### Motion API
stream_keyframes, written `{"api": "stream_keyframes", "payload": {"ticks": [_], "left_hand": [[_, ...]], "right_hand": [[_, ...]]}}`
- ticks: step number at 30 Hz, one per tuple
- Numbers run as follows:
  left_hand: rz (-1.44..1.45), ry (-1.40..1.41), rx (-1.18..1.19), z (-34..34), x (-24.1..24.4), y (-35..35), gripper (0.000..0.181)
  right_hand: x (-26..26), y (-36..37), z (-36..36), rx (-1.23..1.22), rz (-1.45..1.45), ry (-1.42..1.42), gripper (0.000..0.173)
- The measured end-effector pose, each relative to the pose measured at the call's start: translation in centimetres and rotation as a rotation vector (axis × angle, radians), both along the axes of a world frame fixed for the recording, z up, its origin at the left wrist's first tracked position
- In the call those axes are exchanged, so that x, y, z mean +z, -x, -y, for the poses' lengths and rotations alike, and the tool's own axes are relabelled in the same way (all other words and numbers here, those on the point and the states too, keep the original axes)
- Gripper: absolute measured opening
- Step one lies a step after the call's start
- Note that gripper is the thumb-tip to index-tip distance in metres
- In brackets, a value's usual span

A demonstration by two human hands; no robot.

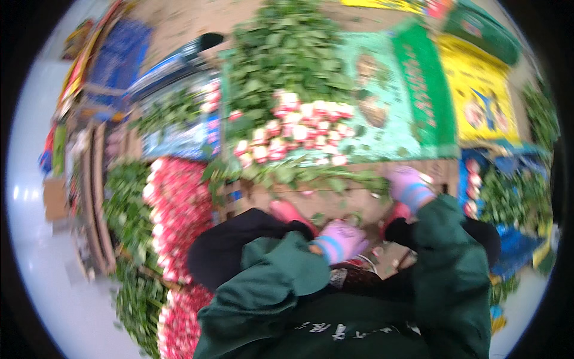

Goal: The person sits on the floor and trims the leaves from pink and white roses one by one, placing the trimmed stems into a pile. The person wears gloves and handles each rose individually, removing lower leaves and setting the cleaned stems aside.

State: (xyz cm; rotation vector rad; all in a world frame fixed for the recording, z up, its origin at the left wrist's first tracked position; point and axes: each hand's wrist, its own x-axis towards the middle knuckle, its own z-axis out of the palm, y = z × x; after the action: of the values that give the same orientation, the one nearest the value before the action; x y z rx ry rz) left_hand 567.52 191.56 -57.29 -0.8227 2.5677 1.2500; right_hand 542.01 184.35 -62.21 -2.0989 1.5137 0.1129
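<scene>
My right hand [410, 186], in a pink-purple glove with blue stripes, is closed at the right end of long leafy stems [291, 174] lying across the near edge of the work surface. My left hand [341, 242], in a matching glove, is low between my knees; its fingers are blurred, so I cannot tell whether it holds anything. Beyond the stems, a pile of white-and-pink roses [300, 130] lies with its heads towards me. Their dense green foliage [287, 54] stretches away over a light green woven sheet [399, 130].
Stacked bunches of pink roses [181, 215] stand at my left. A few roses lie on a blue-and-white sheet [175, 143] at the left. On the right are a yellow printed sack [480, 98] and more roses [473, 186]. Fallen leaves and petals dot the floor [332, 206].
</scene>
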Motion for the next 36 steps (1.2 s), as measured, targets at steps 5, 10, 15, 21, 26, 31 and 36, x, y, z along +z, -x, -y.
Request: {"api": "stream_keyframes", "payload": {"ticks": [5, 10, 15, 21, 26, 31, 36], "left_hand": [[-0.068, -0.121, 0.633, 2.9, 5.3, 2.6, 0.042], [-0.505, -0.125, 1.022, 6.0, 7.5, 3.0, 0.032], [-0.666, 0.073, 1.245, 16.6, 7.0, -3.9, 0.032], [-0.755, 0.232, 1.693, 32.0, 2.9, -20.9, 0.031], [-0.742, 0.077, 2.112, 38.7, -9.2, -32.3, 0.038], [0.383, 0.319, 1.988, 39.4, -19.8, -42.8, 0.046], [0.279, 0.335, 1.897, 39.6, -18.4, -41.0, 0.049]], "right_hand": [[14.9, -5.3, 1.2, -0.106, 0.366, -0.025, 0.053], [21.5, -11.7, 4.1, -0.242, 0.639, 0.184, 0.052], [25.7, -15.1, 6.3, -0.214, 0.714, 0.398, 0.052], [22.5, -13.1, 8.4, -0.054, 0.614, 0.206, 0.048], [20.9, -11.7, 11.3, -0.096, 0.469, 0.107, 0.035], [18.9, -10.5, 13.6, -0.022, 0.461, 0.107, 0.043], [17.9, -10.3, 14.7, -0.014, 0.405, 0.066, 0.043]]}}
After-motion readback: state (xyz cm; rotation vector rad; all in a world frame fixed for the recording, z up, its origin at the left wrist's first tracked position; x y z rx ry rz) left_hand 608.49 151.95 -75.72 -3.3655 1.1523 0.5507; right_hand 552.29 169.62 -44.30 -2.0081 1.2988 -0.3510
